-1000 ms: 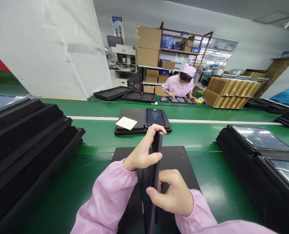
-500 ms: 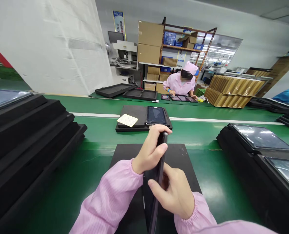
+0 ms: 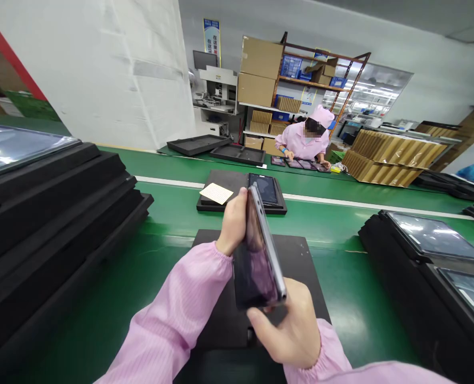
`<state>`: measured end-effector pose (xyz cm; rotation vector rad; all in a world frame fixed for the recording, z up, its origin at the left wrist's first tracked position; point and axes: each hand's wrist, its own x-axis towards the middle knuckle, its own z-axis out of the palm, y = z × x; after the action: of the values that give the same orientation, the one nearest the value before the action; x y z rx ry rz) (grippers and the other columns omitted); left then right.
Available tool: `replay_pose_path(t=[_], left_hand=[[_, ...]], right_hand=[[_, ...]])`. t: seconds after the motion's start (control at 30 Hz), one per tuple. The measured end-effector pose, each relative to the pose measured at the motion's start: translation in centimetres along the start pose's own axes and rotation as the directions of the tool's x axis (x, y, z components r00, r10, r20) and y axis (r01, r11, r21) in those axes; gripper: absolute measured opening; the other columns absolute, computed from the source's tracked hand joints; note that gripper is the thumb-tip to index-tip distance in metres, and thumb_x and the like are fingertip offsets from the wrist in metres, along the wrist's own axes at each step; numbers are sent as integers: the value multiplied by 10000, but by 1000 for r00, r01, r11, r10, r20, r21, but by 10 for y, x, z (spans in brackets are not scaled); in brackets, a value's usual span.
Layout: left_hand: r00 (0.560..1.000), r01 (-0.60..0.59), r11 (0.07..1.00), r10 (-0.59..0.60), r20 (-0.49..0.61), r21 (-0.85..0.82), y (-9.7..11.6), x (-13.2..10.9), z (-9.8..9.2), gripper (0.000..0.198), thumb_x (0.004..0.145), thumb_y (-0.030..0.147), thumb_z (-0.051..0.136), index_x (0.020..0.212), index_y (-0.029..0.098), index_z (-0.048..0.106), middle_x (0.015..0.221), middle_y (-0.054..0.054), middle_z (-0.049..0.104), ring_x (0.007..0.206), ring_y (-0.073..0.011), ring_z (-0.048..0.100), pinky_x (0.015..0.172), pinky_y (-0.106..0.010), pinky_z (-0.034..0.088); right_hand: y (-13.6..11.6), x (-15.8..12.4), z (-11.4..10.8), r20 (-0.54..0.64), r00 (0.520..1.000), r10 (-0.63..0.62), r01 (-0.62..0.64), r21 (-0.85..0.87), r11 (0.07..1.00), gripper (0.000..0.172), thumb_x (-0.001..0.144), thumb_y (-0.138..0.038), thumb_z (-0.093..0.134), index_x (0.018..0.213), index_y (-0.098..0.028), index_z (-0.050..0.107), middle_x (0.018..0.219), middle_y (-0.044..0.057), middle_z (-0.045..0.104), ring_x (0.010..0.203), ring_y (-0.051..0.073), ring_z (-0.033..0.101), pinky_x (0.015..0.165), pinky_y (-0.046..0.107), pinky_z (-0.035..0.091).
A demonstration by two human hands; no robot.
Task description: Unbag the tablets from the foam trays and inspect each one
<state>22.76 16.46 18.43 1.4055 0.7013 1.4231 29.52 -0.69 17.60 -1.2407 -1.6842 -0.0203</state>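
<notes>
Between my two hands a tablet (image 3: 256, 256) is held up on edge, its dark glossy screen facing left and its grey side edge towards me. My left hand (image 3: 233, 221) grips its far end, with the fingers partly hidden behind it. At the near lower corner, my right hand (image 3: 290, 325) is closed on it, thumb in front and fingers behind. Beneath lies a flat black foam pad (image 3: 300, 256). Past the tablet, a black foam tray (image 3: 224, 178) carries a second tablet (image 3: 267, 188) and a pale yellow sticker sheet (image 3: 216, 193).
Black foam trays (image 3: 61, 213) are stacked high at left. Another stack (image 3: 404, 266) with screens on top stands at right. Across the green table (image 3: 173, 205), a co-worker in pink (image 3: 306, 138) handles tablets beside cardboard dividers (image 3: 392, 157).
The tablet has turned and risen, so its screen and side edge now show. My left hand has shifted along its far end, and the camera view has swung slightly left.
</notes>
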Motion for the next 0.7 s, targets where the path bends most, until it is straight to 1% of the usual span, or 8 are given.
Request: replay_pose_path(t=[0.07,0.1,0.23,0.37,0.43,0.57,0.7], left_hand=[[999,-43,999,43,13,-27,10,6,0,662,793,836,430,495,246,388,448,30,401,433,-122,365,429,-300,311],[998,-53,998,54,28,-44,13,8,0,669,784,840,431,475,250,374,430,31,377,413,-116,333,419,-306,281],[995,-26,995,36,95,-97,16,9,-1,657,780,814,450,449,249,399,406,29,364,390,-113,306,419,-315,241],[993,-58,998,62,99,-37,13,6,1,643,796,794,449,459,248,411,429,17,394,433,-126,314,449,-323,235],[988,-96,995,94,125,11,13,3,5,642,820,786,417,470,247,415,447,12,401,461,-137,333,470,-328,241],[962,-149,987,132,240,55,19,-7,12,618,859,744,381,489,249,396,457,31,347,471,-139,312,499,-333,258],[933,-194,979,166,319,59,25,-14,14,599,869,725,360,497,256,354,468,36,326,468,-138,287,508,-338,260]], right_hand=[[2,2,-8,-10,1000,20,-19,55,998,475,962,-527,432,600,-221,402,471,-39,474,411,98,464,471,233,363],[3,3,-11,1,999,33,-33,79,996,513,975,-564,399,597,-217,406,471,-41,469,413,93,463,472,231,360],[8,5,-11,103,991,91,-108,166,980,546,996,-557,375,573,-212,398,459,-43,444,409,87,446,449,222,333],[9,5,-8,69,994,87,-99,194,976,596,1004,-622,315,568,-217,359,452,-47,417,401,89,417,449,233,325],[8,5,-9,38,996,80,-85,181,980,604,1014,-622,297,570,-215,348,450,-50,410,400,87,408,450,234,323],[6,4,-16,19,997,72,-74,136,988,593,1035,-572,309,562,-215,317,438,-55,380,400,89,385,443,247,311],[5,-1,-20,84,994,73,-82,119,989,544,1063,-442,272,565,-223,259,437,-54,320,398,99,359,441,269,299]])
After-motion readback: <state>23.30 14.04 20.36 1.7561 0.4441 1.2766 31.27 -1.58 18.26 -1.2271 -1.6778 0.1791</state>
